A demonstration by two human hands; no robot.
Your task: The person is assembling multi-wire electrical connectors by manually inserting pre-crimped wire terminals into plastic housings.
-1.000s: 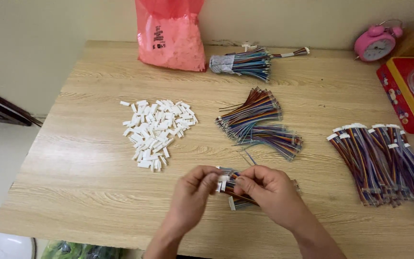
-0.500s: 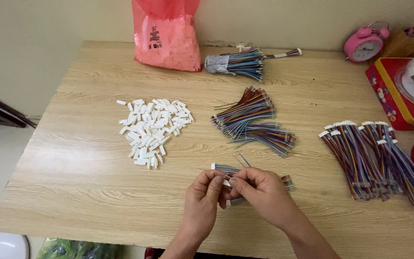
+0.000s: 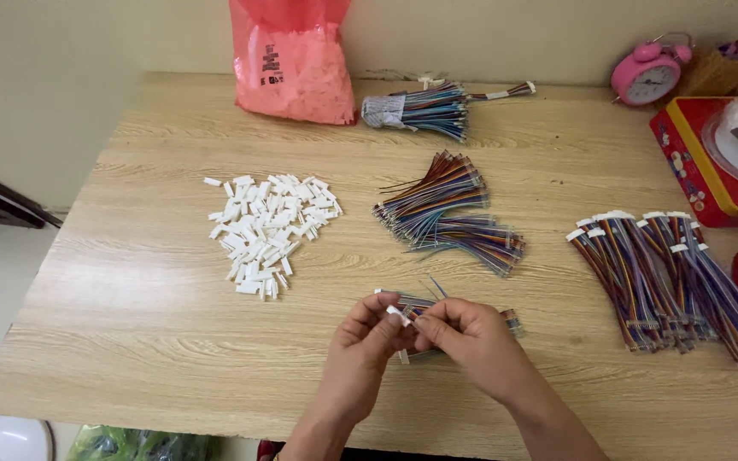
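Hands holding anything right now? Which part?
Left hand pinches a small white connector at its end; right hand meets it there, fingers on the coloured wires. Exact grip unclear.

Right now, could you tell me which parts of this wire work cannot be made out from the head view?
- Small white connector: pinched between the left hand and right hand; fingers hide how the wires enter it.
- Short wire bundle under the hands: mostly covered by the right hand.
- Finished wire sets: far ends cut off at the right edge.
- Red tin: cut off at the right edge.

A light wooden table (image 3: 130, 282) stands against a pale wall (image 3: 87, 51).
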